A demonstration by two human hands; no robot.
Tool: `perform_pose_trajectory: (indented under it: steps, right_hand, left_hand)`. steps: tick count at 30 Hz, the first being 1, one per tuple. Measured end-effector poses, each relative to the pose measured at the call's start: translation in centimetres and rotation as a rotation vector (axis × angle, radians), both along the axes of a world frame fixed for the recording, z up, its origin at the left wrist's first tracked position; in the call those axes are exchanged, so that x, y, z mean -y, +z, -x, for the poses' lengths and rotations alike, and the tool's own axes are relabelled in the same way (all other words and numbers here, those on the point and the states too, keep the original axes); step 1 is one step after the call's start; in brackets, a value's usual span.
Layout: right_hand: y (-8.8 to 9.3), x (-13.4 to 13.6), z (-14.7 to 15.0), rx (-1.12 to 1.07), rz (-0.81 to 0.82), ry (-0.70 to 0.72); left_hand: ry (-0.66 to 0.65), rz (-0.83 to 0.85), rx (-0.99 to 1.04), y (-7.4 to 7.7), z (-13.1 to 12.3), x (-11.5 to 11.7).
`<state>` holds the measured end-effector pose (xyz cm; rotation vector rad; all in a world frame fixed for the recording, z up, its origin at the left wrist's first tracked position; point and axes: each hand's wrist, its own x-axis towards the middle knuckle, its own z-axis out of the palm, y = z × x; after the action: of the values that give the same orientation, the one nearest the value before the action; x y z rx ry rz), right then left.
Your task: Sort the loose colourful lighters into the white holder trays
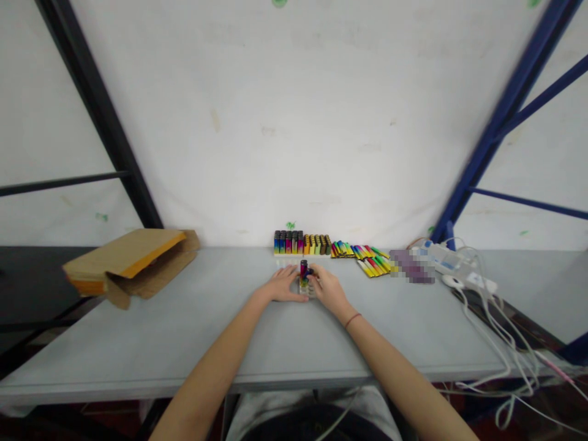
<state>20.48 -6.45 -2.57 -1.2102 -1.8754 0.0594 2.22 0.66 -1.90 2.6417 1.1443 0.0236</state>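
A small clear tray (304, 290) with slots lies on the table between my hands. A dark purple lighter (304, 268) stands upright in it. My left hand (283, 286) rests beside the tray, fingers stretched out and thumb along its near edge. At the tray's right side, my right hand (327, 288) pinches another dark-topped lighter (309, 274), partly hidden by the fingers. Just behind are a block of upright black-topped lighters (288, 243) in blue and purple, and a block of yellow and brown ones (316, 245).
Flat packs of colourful lighters (374, 266) lie right of the blocks, near a blurred purple item (413, 266). An opened cardboard box (131, 260) sits at the left. White power strips (454, 263) and tangled cables (498, 331) fill the right end. A white wall backs the grey table (184, 343).
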Motion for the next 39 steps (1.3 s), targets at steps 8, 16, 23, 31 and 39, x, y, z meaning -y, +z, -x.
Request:
perform_pose_trajectory:
  steps: [8,16,23,31,39]
  right_hand:
    - [0.7,0.2,0.3,0.266,-0.119,-0.004]
    - [1.1,-0.5,-5.6,0.232,0.080,-0.681]
    - [-1.5,-0.7,-9.6,0.309,0.285,-0.951]
    - [-0.5,-1.1,-7.9,0.474,0.349,-0.753]
    - [0.0,-1.3,-6.6,0.263,0.296,-0.651]
  left_hand:
    - [-0.006,-0.003,0.024,0.0,0.0,0.0]
    - [0.004,0.016,-0.014,0.3,0.1,0.0]
    - [-0.004,0.009,-0.008,0.2,0.1,-0.2]
    - [0.003,0.009,-0.028,0.7,0.1,0.2]
    - [0.006,0.007,-0.038,0.8,0.1,0.2]
